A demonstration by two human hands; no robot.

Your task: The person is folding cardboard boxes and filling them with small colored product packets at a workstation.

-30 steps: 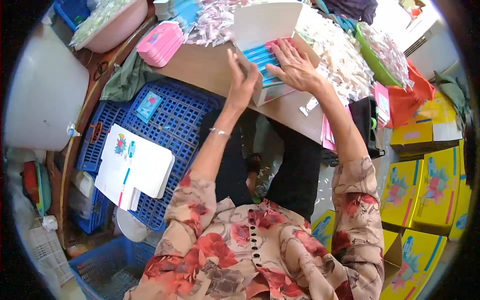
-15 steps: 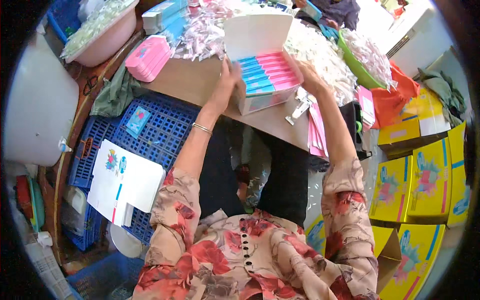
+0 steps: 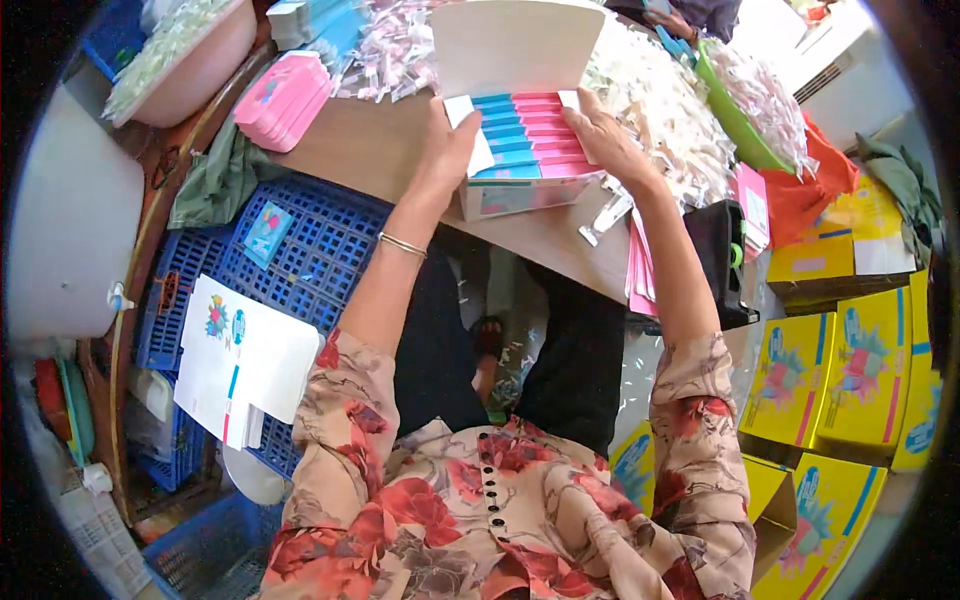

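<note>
The open white box [image 3: 520, 150] sits at the near edge of the wooden table [image 3: 370, 150], its lid standing up at the back, rows of blue and pink packets packed inside. The left hand [image 3: 448, 150] is pressed flat against the box's left side, fingers together, thumb lying over the corner flap. The right hand [image 3: 605, 140] rests spread on the right end of the packets. To do this well I'd judge both palms should square the rows gently and evenly — pushing from one side only would skew the stack. The box's far wall is hidden behind the lid, and the white heap [image 3: 660, 100] beyond looks like loose wrapped pieces, though it's too fine to tell.
</note>
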